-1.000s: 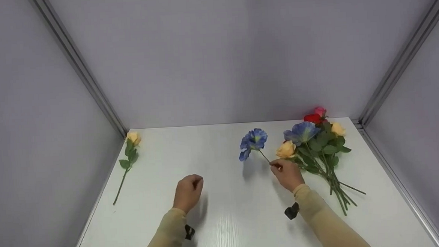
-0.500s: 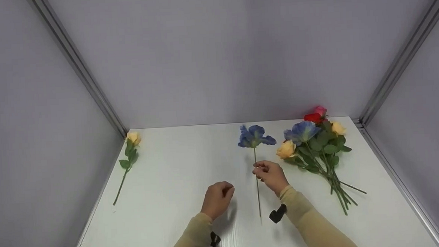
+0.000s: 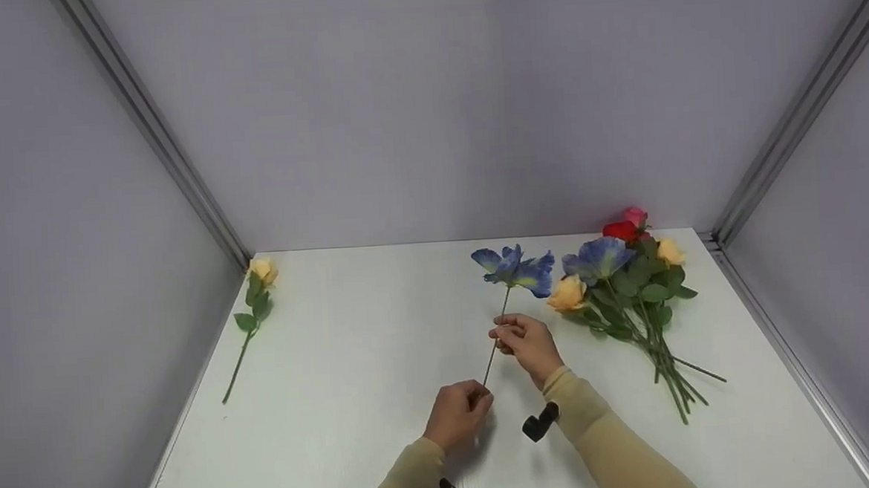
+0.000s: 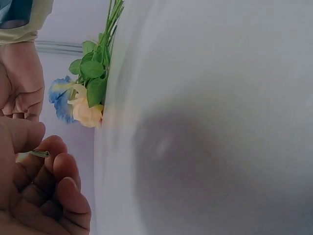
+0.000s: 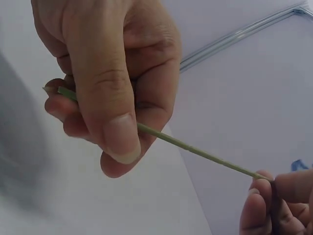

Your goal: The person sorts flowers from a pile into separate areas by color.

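Your left hand (image 3: pixel 458 414) has moved in to the stem (image 3: pixel 491 360), so with its fingers and your right hand's (image 3: pixel 533 349) both pinching the blue flower (image 3: pixel 514 269) above the desk (image 3: pixel 350 338), bloom toward the back edge, grip lightly to avoid bending it.

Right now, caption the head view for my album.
Left hand and right hand holding blue iris-like flower by its stem, between lone yellow rose and flower pile.
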The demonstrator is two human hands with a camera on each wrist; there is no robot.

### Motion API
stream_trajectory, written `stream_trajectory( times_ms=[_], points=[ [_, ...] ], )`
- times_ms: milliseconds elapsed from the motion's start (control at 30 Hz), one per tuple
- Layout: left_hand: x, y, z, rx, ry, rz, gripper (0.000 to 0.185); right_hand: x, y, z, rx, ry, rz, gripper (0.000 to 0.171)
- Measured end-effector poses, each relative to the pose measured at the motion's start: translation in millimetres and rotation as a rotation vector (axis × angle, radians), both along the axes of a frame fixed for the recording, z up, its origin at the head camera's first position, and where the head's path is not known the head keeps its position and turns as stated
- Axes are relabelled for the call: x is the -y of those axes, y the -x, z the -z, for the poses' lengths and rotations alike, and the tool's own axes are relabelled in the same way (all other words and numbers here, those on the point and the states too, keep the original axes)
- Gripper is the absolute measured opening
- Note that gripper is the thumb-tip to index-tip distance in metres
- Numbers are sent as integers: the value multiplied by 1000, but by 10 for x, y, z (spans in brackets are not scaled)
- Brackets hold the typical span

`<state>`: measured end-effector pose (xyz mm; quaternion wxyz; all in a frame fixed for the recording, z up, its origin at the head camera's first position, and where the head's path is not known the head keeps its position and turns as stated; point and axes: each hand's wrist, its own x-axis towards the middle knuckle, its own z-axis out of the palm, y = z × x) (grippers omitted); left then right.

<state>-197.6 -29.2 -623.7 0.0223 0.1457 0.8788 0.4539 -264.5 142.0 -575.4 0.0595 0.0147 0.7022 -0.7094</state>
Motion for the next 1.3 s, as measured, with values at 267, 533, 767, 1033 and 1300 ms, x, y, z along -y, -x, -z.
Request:
stream_trajectory(
  times_ms=[267, 533, 767, 1033, 1300],
  points=[
    [42, -11, -43, -39, 21, 8, 14, 11, 4, 48, 6, -31, 12, 19],
    [104, 25, -44, -63, 0, -25, 16, 4, -60, -82, 53, -41, -74, 29],
    [332, 130, -22, -65, 8, -94, 17, -99, -106, -13, 90, -104, -155, 32],
    [782, 267, 101, 67, 111, -291, 13, -324, -95, 286, 111, -167, -139, 33],
    [1164, 330, 125, 154, 196, -421, 14, -590, -124, 385, 153, -216, -67, 30]
  ],
)
